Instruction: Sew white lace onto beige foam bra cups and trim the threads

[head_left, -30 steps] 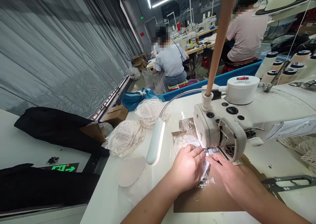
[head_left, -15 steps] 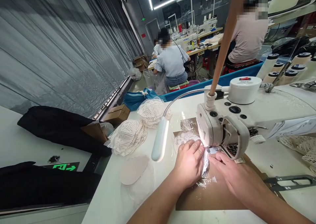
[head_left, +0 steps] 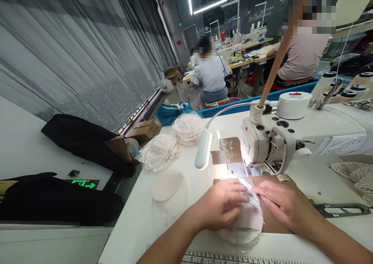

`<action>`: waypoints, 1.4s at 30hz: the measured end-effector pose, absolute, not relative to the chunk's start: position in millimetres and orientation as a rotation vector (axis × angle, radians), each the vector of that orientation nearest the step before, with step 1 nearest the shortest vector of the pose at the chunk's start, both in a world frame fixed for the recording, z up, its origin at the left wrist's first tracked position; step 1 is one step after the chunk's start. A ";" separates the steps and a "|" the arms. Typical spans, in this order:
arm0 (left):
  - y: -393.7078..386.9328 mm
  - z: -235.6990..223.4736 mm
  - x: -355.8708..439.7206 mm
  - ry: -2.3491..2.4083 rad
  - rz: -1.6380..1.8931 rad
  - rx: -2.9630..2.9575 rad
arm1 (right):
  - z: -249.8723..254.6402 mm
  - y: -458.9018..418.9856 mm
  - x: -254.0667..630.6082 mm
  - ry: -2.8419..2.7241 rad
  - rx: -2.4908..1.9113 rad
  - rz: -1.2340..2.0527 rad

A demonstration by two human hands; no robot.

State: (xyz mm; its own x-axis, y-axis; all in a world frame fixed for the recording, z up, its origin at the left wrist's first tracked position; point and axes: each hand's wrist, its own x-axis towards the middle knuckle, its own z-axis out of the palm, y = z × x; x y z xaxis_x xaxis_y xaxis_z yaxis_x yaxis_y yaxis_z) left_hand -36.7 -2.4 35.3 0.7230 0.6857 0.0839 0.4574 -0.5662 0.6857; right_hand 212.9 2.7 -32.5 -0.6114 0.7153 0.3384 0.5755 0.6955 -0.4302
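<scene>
A white lace bra cup [head_left: 253, 213] lies in front of the sewing machine [head_left: 253, 139], on a brown sheet [head_left: 279, 213] over the table. My left hand [head_left: 229, 204] rests across the cup's left side, its bent fingers gripping the lace. On the other side, my right hand [head_left: 281, 200] has its fingertips closed at the cup's upper right edge. Behind both hands, the needle area under the machine head is lit and apart from the cup. The cup's left part is hidden under my left hand.
Two stacks of lace cups [head_left: 160, 151] stand at the table's left. Nearer lies a pale beige cup piece [head_left: 168, 186]. A lamp [head_left: 203, 149] hangs left of the machine. Thread snips [head_left: 344, 209] lie at right, a ruler [head_left: 215, 257] at the front edge. People sit sewing behind.
Both hands have drawn the lace cup from under the machine head toward me. More of the cup shows, and the machine's plate is uncovered. The camera view has shifted, bringing the ruler in.
</scene>
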 end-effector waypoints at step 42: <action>10.8 12.5 -1.0 1.205 0.240 2.578 | -23.6 4.2 200.0 -2.419 -1.213 -0.016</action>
State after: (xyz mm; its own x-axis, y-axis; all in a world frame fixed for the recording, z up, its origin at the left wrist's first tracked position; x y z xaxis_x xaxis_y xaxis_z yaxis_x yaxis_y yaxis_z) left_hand -1.0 10.8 12.5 0.6372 0.7701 0.0297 0.7229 -0.6106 0.3234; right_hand 200.0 4.2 -23.6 -0.5237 0.7616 0.3817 0.7666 0.6168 -0.1788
